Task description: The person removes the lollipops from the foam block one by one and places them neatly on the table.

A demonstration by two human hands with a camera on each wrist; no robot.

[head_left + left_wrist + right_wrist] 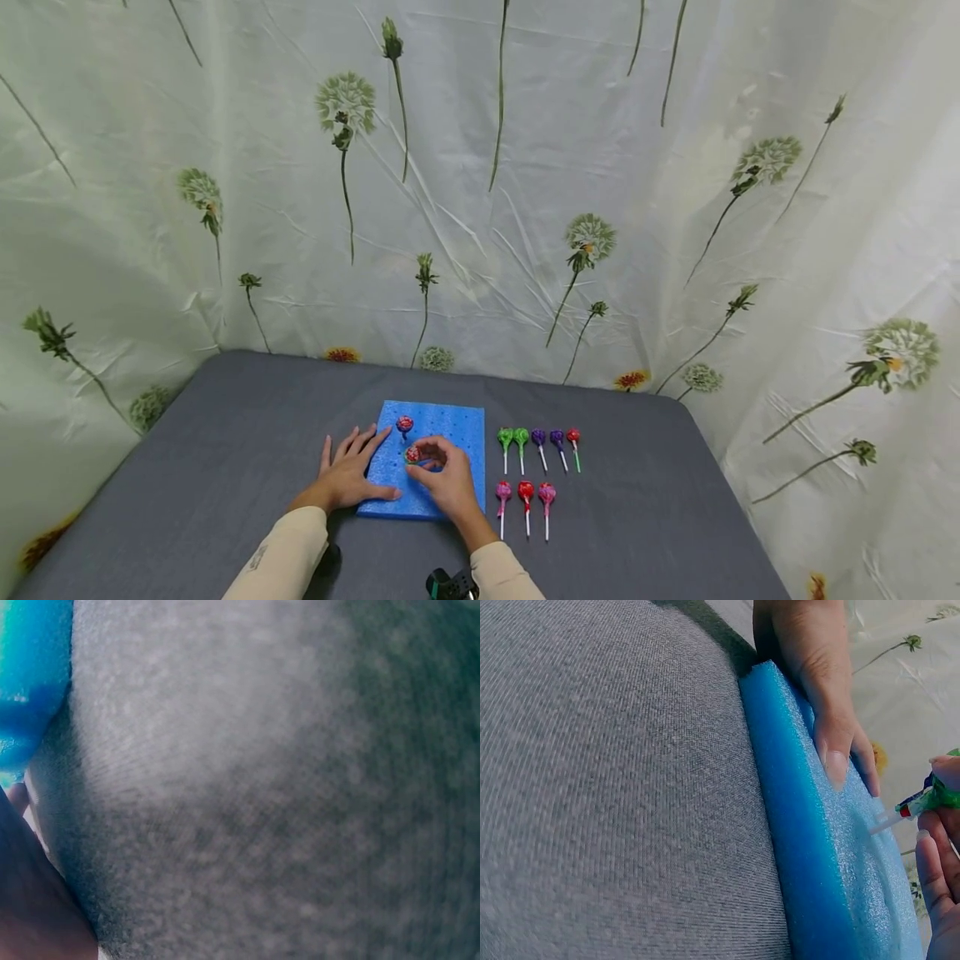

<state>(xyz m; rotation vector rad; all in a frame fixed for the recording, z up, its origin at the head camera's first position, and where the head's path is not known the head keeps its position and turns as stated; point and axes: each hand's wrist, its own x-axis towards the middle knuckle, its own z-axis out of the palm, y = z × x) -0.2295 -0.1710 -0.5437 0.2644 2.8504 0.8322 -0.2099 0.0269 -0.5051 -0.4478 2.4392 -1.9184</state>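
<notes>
My right hand (450,479) pinches a lollipop (412,454) over the middle of a blue foam block (463,423). In the right wrist view its wrapper (941,796) looks partly green, and the white stick (885,823) points down to the foam. Whether the tip has entered the foam I cannot tell. Spread fingers of my left hand (349,477) rest on the block's left side, thumb along the near edge. Another lollipop (405,423), with a red and dark wrapper, stands upright in the block just beyond. Small holes dot the foam's top.
Right of the block, lollipops lie in two rows on the grey table (637,500): green (506,437), purple (538,437) and red (573,435) behind, pink (503,490) and red (526,492) in front. A flower-printed curtain (480,233) hangs behind.
</notes>
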